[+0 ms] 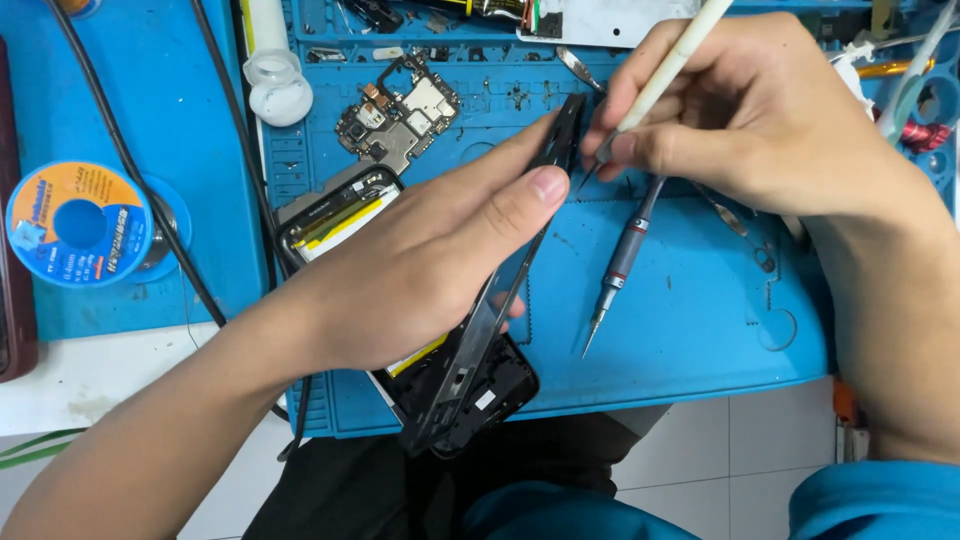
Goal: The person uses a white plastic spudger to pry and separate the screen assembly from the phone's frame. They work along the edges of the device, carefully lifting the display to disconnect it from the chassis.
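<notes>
Left hand (420, 260) tilts phone frame (500, 290); right hand (740, 110) grips brush (665, 70).

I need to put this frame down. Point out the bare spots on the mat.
Most open: the blue mat right of the screwdriver, out to its right and front edges. A smaller bare strip lies between the opened phone and the screwdriver, under the left hand. Crowded: the mat's top edge, around the circuit board, white bottle and small tools.
</notes>
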